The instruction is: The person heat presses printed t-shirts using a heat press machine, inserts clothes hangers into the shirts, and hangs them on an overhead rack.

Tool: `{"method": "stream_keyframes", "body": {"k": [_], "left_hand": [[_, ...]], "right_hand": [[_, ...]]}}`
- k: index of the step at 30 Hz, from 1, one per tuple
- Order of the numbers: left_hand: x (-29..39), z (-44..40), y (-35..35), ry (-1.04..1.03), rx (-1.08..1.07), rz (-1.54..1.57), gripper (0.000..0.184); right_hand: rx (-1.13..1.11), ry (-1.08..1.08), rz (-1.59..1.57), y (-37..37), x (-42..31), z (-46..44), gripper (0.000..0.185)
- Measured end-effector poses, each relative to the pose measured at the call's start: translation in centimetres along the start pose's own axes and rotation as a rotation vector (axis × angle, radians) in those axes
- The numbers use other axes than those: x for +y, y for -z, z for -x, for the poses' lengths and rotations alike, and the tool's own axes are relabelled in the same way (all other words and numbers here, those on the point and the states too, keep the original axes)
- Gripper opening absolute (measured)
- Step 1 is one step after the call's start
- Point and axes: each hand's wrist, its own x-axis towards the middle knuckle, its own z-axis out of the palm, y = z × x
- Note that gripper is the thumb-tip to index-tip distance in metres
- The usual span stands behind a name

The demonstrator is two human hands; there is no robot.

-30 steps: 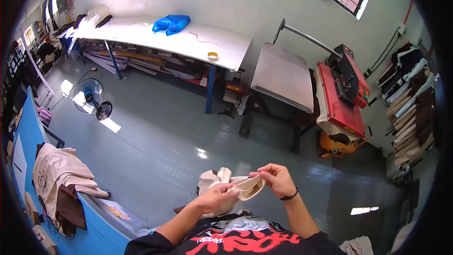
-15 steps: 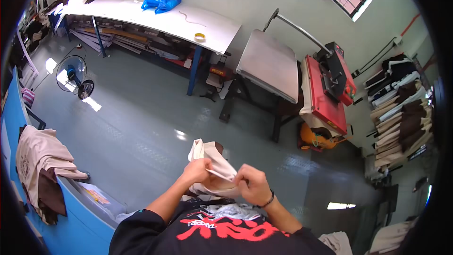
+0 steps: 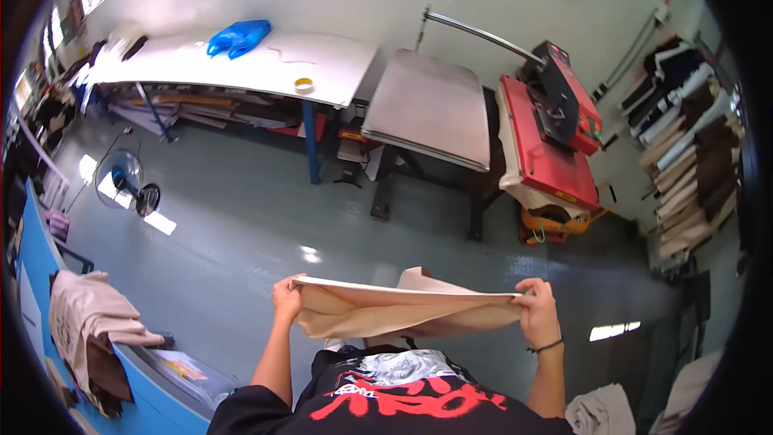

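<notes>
A beige cloth [image 3: 403, 312] is stretched sideways in front of my body, its upper edge pulled nearly straight. My left hand [image 3: 287, 298] pinches the left end of that edge. At the opposite end, my right hand [image 3: 537, 306] grips the corner between thumb and fingers. The middle of the cloth sags below the edge, and a flap stands up behind it. Whether it is a bag or a garment, I cannot tell.
Ahead stands a heat press with a flat grey platen [image 3: 427, 105] and red head [image 3: 551, 145]. A white table [image 3: 338, 56] holds a blue plastic bag [image 3: 239, 36] and yellow tape roll [image 3: 303, 84]. Folded fabrics [image 3: 101, 306] lie left; a fan [image 3: 121, 181] stands on the floor.
My hands have moved apart, left hand leftward and right hand rightward. The cloth, bunched between them before, is now spread wide. The camera view has shifted.
</notes>
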Motion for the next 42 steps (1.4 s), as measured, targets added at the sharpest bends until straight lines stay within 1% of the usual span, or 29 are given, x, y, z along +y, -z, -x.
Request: {"method": "stream_keyframes", "body": {"k": [2, 3, 5, 6, 8, 10, 12, 13, 14, 16, 17, 18, 19, 20, 22, 23, 25, 26, 28, 29, 30, 32, 34, 36, 37, 38, 39, 40, 42], "left_hand": [[1.8, -0.2, -0.4, -0.003, -0.068, 0.057, 0.028], [4.9, 0.7, -0.5, -0.080, -0.116, 0.059, 0.029], [9.5, 1.6, -0.9, -0.161, -0.182, 0.050, 0.031], [11.1, 1.7, -1.1, -0.142, -0.239, 0.141, 0.028], [14.3, 2.1, -0.7, -0.102, -0.319, 0.194, 0.025], [17.5, 2.5, 0.0, -0.129, -0.479, -0.096, 0.013], [19.7, 2.2, -0.7, -0.144, -0.536, -0.164, 0.008], [20.5, 1.7, -0.8, -0.236, -0.505, -0.296, 0.009], [21.3, 1.2, -1.1, -0.329, -0.468, -0.424, 0.010], [23.2, 1.1, -2.6, -0.320, -0.453, -0.314, 0.009], [23.9, 1.1, -3.4, -0.319, -0.377, -0.206, 0.009], [24.4, 1.0, -3.9, -0.315, -0.301, -0.095, 0.010], [24.7, 0.6, -4.2, -0.344, -0.285, -0.128, 0.018], [24.9, -0.1, -4.6, -0.343, -0.299, -0.121, 0.018], [25.5, -1.6, -5.7, -0.443, -0.234, -0.014, 0.026], [24.9, -3.6, -5.2, -0.508, -0.193, -0.042, 0.026], [25.1, -7.6, -3.2, -0.476, -0.142, -0.051, 0.022], [25.1, -9.6, -2.3, -0.446, -0.080, -0.063, 0.019], [24.3, -14.0, -0.9, -0.495, -0.004, -0.057, 0.014], [23.7, -16.1, -0.6, -0.493, -0.008, 0.059, 0.014], [23.0, -18.2, -0.3, -0.510, -0.129, 0.202, 0.016], [23.8, -19.7, -0.2, -0.379, -0.340, 0.431, 0.020], [23.7, -21.7, 0.3, -0.371, -0.415, 0.460, 0.021], [23.7, -22.4, 0.7, -0.358, -0.473, 0.492, 0.023], [24.0, -22.4, 0.9, -0.387, -0.570, 0.442, 0.024], [24.5, -22.3, 1.1, -0.419, -0.667, 0.391, 0.025], [25.3, -22.0, 1.2, -0.572, -0.647, 0.001, 0.022], [26.2, -21.2, 0.7, -0.638, -0.589, -0.299, 0.025], [25.5, -20.3, -0.1, -0.814, -0.422, -0.772, 0.032]], "right_hand": [[0.120, -0.157, 0.052, -1.6, 5.6, 2.5, 0.011], [0.127, -0.183, 0.048, -2.5, 8.3, 3.4, 0.011], [0.231, -0.390, 0.106, -3.7, 12.4, 5.1, 0.011], [0.235, -0.414, 0.101, -3.9, 12.8, 5.1, 0.011], [0.340, -0.679, -0.099, -4.5, 12.5, 3.9, 0.014], [0.334, -0.681, -0.120, -5.5, 13.3, 3.6, 0.018], [0.311, -0.549, 0.024, -7.9, 15.9, 4.8, 0.022], [0.200, -0.574, 0.112, -9.4, 17.8, 5.9, 0.024], [0.170, -0.533, 0.060, -10.0, 18.6, 6.3, 0.024], [0.220, -0.480, 0.093, -11.6, 19.9, 7.1, 0.023], [0.222, -0.500, 0.092, -12.8, 20.2, 7.3, 0.023], [0.305, -0.629, 0.018, -13.9, 20.3, 7.3, 0.022], [0.391, -0.750, -0.052, -15.1, 20.7, 7.3, 0.021], [0.526, -0.757, 0.004, -17.0, 20.8, 6.7, 0.023], [0.516, -0.919, -0.143, -19.2, 19.8, 4.7, 0.031], [0.501, -0.854, -0.182, -19.9, 19.5, 3.7, 0.036], [0.479, -0.738, -0.357, -22.0, 20.7, 2.5, 0.049], [0.419, -0.640, -0.204, -20.0, 19.2, 0.5, 0.048], [0.351, -0.512, -0.164, -16.4, 18.4, -3.4, 0.035], [0.379, -0.505, -0.114, -14.8, 18.0, -5.2, 0.029], [0.325, -0.529, -0.095, -13.1, 17.4, -6.8, 0.029], [0.304, -0.509, -0.058, -11.0, 16.6, -9.2, 0.032], [0.344, -0.541, -0.055, -10.1, 16.3, -10.8, 0.033], [0.335, -0.616, -0.260, -10.1, 16.8, -11.5, 0.040], [0.309, -0.565, -0.314, -10.5, 16.9, -11.7, 0.051], [0.302, -0.571, -0.311, -10.7, 16.9, -11.7, 0.051], [0.255, -0.526, -0.216, -10.8, 16.4, -11.9, 0.054], [0.212, -0.479, -0.121, -10.7, 15.6, -12.3, 0.057], [0.151, -0.512, -0.102, -10.2, 15.1, -12.8, 0.056]]}}
